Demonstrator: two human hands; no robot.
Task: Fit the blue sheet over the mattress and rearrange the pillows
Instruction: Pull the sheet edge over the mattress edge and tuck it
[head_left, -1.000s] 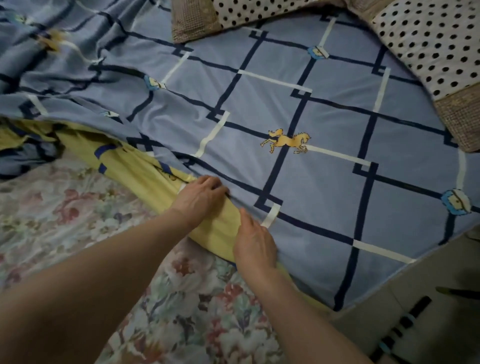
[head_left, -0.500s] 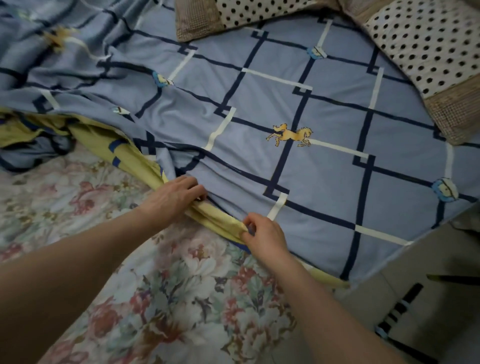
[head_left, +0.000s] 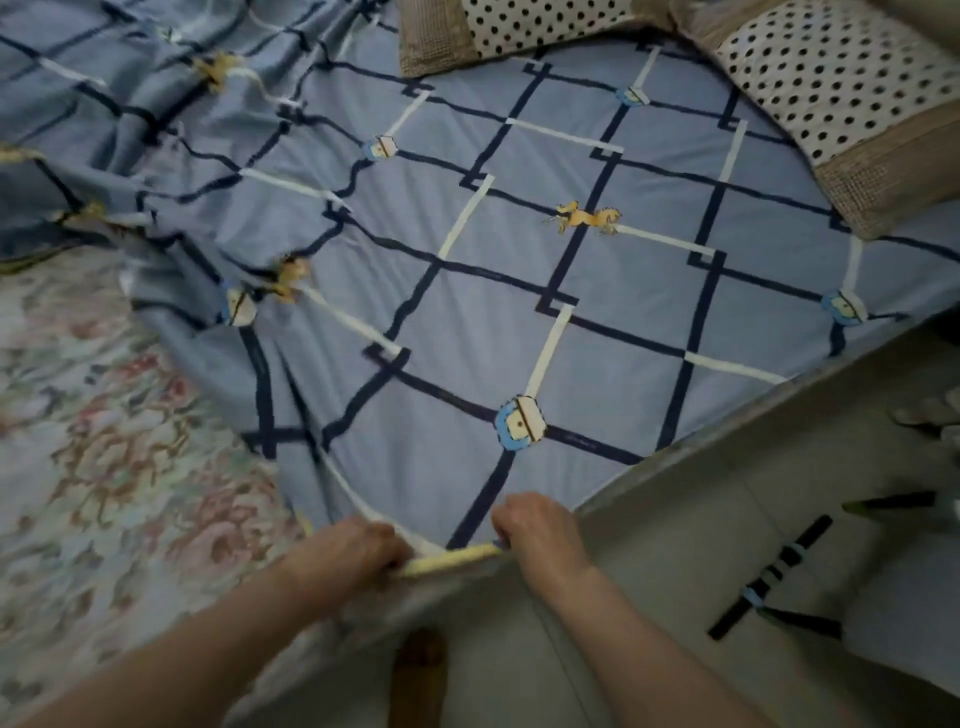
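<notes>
The blue sheet (head_left: 519, 291), with dark and white lattice lines and small horse prints, lies spread over the right part of the mattress. Its yellow-edged hem (head_left: 447, 558) is stretched between my hands at the near edge of the bed. My left hand (head_left: 348, 551) is shut on the hem's left end, and my right hand (head_left: 540, 530) is shut on its right end. The floral mattress cover (head_left: 114, 441) shows bare on the left. Two polka-dot pillows lie at the far side, one at the top centre (head_left: 519, 26) and one at the top right (head_left: 841, 93). The sheet is bunched at the upper left.
Grey floor (head_left: 727, 545) lies to the right of the bed. A dark striped slipper (head_left: 769, 577) sits on it, with a second dark object (head_left: 888, 501) beyond. A brown thing (head_left: 421, 670) shows below the bed edge between my arms.
Both hands have pulled the sheet's yellow hem toward me, from mid-mattress to the near edge. The folded-over part has been spread out, covering more of the floral mattress.
</notes>
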